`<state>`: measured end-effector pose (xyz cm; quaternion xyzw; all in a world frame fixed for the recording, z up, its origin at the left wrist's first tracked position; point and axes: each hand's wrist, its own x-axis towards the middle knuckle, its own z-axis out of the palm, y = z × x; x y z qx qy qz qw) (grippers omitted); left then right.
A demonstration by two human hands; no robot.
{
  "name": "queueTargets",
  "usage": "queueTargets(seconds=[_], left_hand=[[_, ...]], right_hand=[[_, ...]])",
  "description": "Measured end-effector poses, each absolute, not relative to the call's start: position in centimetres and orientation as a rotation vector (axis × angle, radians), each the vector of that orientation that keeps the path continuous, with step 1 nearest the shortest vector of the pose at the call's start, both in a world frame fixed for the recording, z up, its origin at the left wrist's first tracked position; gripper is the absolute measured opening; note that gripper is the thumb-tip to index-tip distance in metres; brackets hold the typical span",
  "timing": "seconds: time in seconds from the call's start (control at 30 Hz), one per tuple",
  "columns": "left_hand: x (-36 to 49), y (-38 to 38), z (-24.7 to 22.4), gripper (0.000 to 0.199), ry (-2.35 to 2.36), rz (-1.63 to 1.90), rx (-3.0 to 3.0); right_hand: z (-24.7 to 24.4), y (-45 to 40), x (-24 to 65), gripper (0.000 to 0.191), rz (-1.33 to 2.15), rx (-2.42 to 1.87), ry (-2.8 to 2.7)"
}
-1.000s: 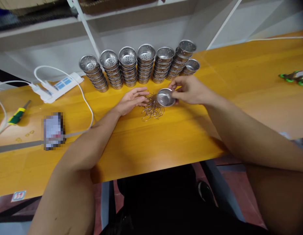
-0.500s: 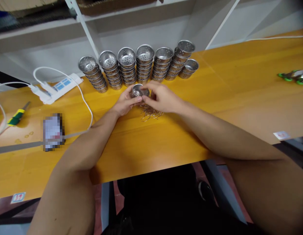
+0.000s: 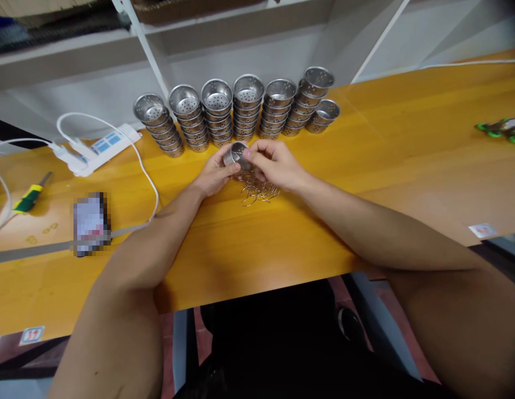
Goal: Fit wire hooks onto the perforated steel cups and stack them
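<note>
My left hand [image 3: 215, 173] is wrapped round the side of a small perforated metal cup [image 3: 231, 158], its thumb on the near wall. The cup tilts, its mouth turned up and toward the right. My right hand [image 3: 276, 162] is closed, with thumb and forefinger pinched at the cup's right rim. What that pinch holds is too small to make out. Under the right hand lies a loose heap of thin curved wires [image 3: 260, 191] on the table.
Several stacks of perforated metal cups [image 3: 217, 97] line the table's back, below a shelf. To the left are a power strip [image 3: 110, 148] with white cables, a green and yellow screwdriver [image 3: 30, 197] and a blurred-out device [image 3: 91, 223]. Green-wheeled objects [image 3: 500, 130] sit far right.
The cup has tipped toward the right hand. My right fingers have drawn back from over its mouth to its right rim. My left hand keeps its hold.
</note>
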<state>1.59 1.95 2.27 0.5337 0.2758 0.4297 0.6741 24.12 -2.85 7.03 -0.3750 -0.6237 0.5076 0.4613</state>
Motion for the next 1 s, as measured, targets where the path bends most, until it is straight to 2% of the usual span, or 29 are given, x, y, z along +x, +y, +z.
queueTargets(seconds=[0.13,0.5,0.8,0.9,1.0], left_hand=[[1.6,2.0,2.3,0.098,0.557,0.939,1.222],[1.5,2.1,2.5,0.084,0.588,0.953,1.184],[1.6,1.7,2.9,0.082,0.577,0.971,1.188],[1.5,1.7,2.9,0.08,0.591,0.971,1.165],[1.5,1.9,3.0,0.069,0.607,0.962,1.076]], right_hand=[[7.1,-2.3,24.4,0.095,1.166,-0.954,-1.535],[6.3,-1.5,24.7,0.083,1.163,-0.874,-1.655],[5.8,-1.3,24.5,0.092,1.201,-0.86,-1.526],[6.1,-1.1,24.5,0.093,1.281,-0.821,-1.44],[7.0,-0.9,25.2,0.097,1.425,-0.681,-1.387]])
